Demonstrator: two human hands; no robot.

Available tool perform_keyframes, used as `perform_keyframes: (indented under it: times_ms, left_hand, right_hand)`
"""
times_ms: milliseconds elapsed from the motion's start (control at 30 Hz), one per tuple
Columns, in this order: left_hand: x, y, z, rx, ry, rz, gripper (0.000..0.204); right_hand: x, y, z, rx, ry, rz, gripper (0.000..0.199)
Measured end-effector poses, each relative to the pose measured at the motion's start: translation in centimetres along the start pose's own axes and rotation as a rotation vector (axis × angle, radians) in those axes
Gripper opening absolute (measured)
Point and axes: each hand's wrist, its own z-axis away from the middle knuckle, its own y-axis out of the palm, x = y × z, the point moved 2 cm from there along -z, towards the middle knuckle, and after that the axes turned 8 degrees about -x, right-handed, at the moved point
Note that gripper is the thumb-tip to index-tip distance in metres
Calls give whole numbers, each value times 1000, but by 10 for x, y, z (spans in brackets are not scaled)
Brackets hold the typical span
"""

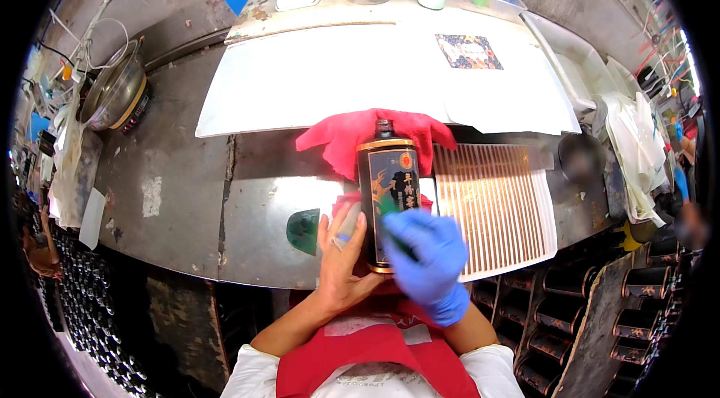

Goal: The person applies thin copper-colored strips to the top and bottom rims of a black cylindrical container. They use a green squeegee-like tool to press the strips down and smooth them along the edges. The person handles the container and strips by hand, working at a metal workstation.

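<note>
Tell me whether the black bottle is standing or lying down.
Lying down: the bottle rests lengthwise on the red cloth, neck pointing away.

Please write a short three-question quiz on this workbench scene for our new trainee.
1. True or false: the dark rectangular bottle with a gold collar lies with its neck pointing away from the person.
2. Which hand wears a blue glove? A) the left hand B) the right hand C) both
3. What lies under the bottle's neck end, on the metal worktable?

Key
1. True: the cap end points toward the white mat.
2. B: the left hand is bare and steadies the bottle's side; the gloved right hand rests over its label with a thin green tool.
3. A crumpled red cloth.
</note>
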Motion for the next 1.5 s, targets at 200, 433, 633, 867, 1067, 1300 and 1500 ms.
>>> perform_keyframes:
  times_ms: [200, 433, 633, 867, 1067, 1300, 1500]
  left_hand:
    - [10, 10, 7, -109, -122, 92, 91]
    - [5, -2, 0, -91, -74, 53, 112]
    - [20, -1, 5, -44, -128, 378, 116]
    - [22, -4, 5, -41, -113, 360, 110]
    - [23, -11, 3, 24, -139, 344, 107]
    - [27, 3, 1, 85, -118, 246, 117]
    - [11, 12, -4, 78, -132, 330, 108]
  right_hand:
    - [33, 1, -2, 222, -68, -10, 33]
    - [41, 14, 11, 360, -222, 209, 35]
    - [40, 6, -15, 520, -135, 263, 21]
    - [-1, 33, -86, 404, -161, 280, 18]
    - [-23, 26, -133, 263, 230, 9, 28]
    - [-86, 59, -160, 575, 507, -19, 31]
    - [-110, 81, -168, 1047, -48, 287, 28]
